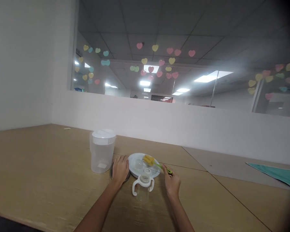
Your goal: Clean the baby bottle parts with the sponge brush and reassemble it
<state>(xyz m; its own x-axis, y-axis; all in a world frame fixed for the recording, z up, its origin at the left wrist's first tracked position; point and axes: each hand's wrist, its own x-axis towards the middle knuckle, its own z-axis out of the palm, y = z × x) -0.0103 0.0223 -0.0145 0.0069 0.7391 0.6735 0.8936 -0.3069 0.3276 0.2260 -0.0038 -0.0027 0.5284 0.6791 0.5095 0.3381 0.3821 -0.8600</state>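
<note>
And here the right grip (172, 183) is closing thumb and fingers round the handle of a yellow-headed sponge brush (149, 160), and the sponge is lying ahead and to the left of that grip, over the far side of a pale plate (131, 166). Whether the sponge is touching the plate, the view isn't showing. The left grip (120, 168) is resting palm down over a dark round disc (128, 178), just beside the plate; I'm not able to tell whether its fingers are pinching anything.

Between the two grips, a clear bottle with a white two-handled collar (143, 184) is standing on the desk (62, 180), its mouth facing up, while a clear dome-shaped piece (139, 164) and a small white ring (148, 171) are sitting on the plate, left of the right grip.

Good handling, I'm judging, is depending on a firm hold and a light wrist: that long stem is magnifying every twitch, those loose pieces are inviting a nudge, and the bottle is standing unsupported. A lidded pitcher (102, 154) is waiting left of the left grip, safely clear of the brush.
</note>
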